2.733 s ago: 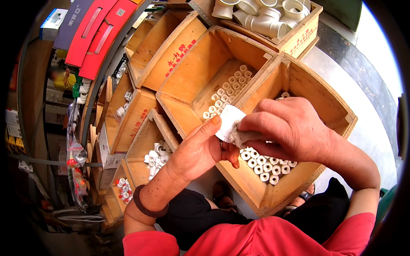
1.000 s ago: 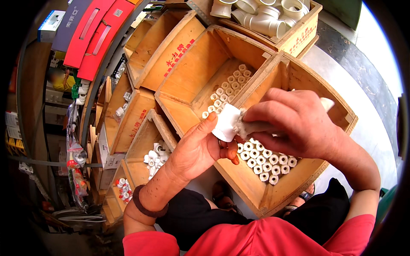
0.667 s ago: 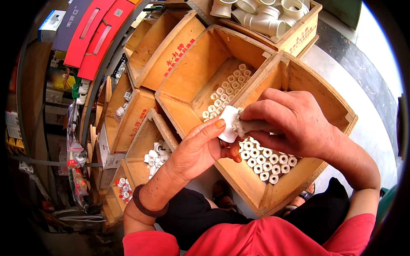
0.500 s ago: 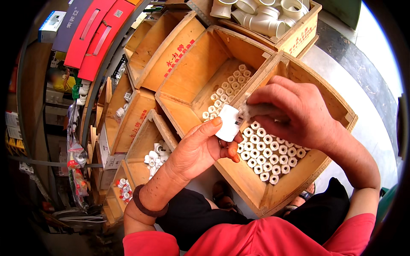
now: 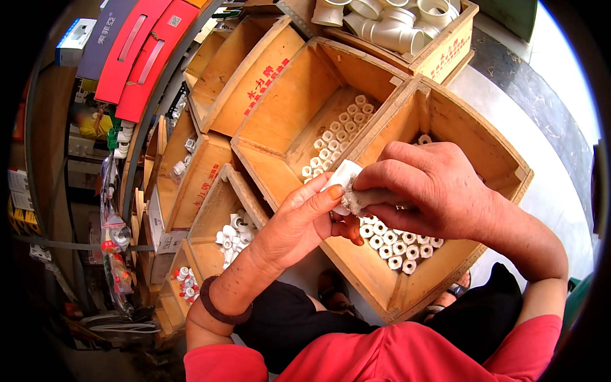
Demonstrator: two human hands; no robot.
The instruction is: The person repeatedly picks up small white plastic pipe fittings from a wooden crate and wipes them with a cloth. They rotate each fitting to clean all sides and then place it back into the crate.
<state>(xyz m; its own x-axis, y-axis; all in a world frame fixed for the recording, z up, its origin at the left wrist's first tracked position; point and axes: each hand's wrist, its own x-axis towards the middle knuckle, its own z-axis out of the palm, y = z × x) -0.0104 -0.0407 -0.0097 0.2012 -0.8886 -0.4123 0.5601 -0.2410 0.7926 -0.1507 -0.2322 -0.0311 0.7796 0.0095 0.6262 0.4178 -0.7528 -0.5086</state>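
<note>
We see red printing (image 5: 262, 81) on the wooden bins (image 5: 366, 270), pale lettering on the purple carton (image 5: 118, 44), a square code on the red carton (image 5: 153, 63). White fitting (image 5: 345, 173) sits above the bins, pinched between left thumb and fingers. Our left hand (image 5: 296, 219) holds it; our right hand (image 5: 426, 188) presses a grey cloth (image 5: 364, 198) to it. Pale floor (image 5: 509, 111) right.

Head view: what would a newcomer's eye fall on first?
Probably the centre, where the left fingers hold a white piece and the right fingers hold a greyish rag against it. Below them, white fittings cluster in a wooden bin. Bright red boxes stand out at upper left.
</note>
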